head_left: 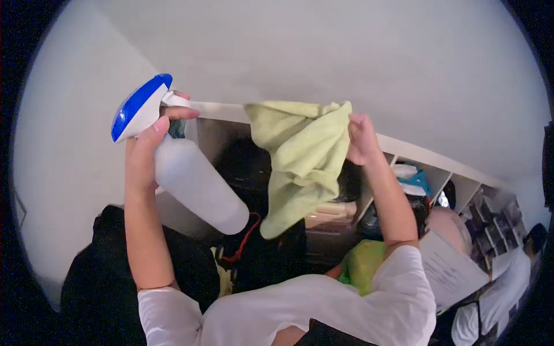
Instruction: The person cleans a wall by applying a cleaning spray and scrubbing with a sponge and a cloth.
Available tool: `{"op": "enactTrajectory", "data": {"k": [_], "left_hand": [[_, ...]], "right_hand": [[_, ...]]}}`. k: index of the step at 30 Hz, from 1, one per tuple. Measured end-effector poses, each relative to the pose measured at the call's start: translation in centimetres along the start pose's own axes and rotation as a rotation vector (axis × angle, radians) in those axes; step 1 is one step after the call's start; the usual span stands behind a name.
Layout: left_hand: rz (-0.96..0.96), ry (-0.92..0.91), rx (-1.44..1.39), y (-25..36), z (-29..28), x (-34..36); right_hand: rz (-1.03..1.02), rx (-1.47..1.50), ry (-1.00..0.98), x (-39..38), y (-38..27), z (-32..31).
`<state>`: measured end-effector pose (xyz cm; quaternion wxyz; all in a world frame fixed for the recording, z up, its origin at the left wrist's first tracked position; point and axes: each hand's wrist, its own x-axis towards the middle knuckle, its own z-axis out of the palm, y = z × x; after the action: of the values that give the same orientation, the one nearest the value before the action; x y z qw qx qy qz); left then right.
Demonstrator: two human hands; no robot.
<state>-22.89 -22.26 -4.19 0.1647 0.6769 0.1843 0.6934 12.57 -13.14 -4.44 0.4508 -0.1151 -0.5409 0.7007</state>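
My left hand (151, 138) is closed round the neck of a white spray bottle (199, 181) with a blue and white spray head. Some of its fingers lie at the trigger, and the bottle tilts with its base toward the lower right. To the right, a pale green cloth (303, 158) hangs in loose folds from my right hand (362, 138), which grips it at its right edge. Bottle and cloth are apart. Both hands are raised before the white shelf unit, close to the pale wall.
A white shelf unit (404, 147) with filled compartments runs along the wall (346, 52). Dark bags or clothes (138, 254) lie at the lower left. A yellow-green bag (366, 265) is below my right arm. Another person (502, 282) in a light top is at the far right, near a printed sheet (447, 271).
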Motion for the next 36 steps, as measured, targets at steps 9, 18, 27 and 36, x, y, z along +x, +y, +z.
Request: {"op": "enactTrajectory", "data": {"k": [9, 18, 27, 36], "left_hand": [[-0.093, -0.037, 0.012, -1.3, 0.8, 0.9], [-0.110, 0.117, -0.037, 0.5, 1.1, 0.5], [-0.114, 0.194, 0.007, 0.8, 1.0, -0.3], [-0.134, 0.204, 0.040, 0.1, 1.4, 0.2]], "right_hand": [[-0.354, -0.575, 0.484, -0.7, -1.2, 1.6], [-2.728, -1.590, 1.061, -2.2, -19.3, 11.3], [-2.289, -1.454, 0.230, 14.6, -16.7, 19.1], [-1.179, -2.403, 0.034, 13.4, -10.1, 11.5]]}}
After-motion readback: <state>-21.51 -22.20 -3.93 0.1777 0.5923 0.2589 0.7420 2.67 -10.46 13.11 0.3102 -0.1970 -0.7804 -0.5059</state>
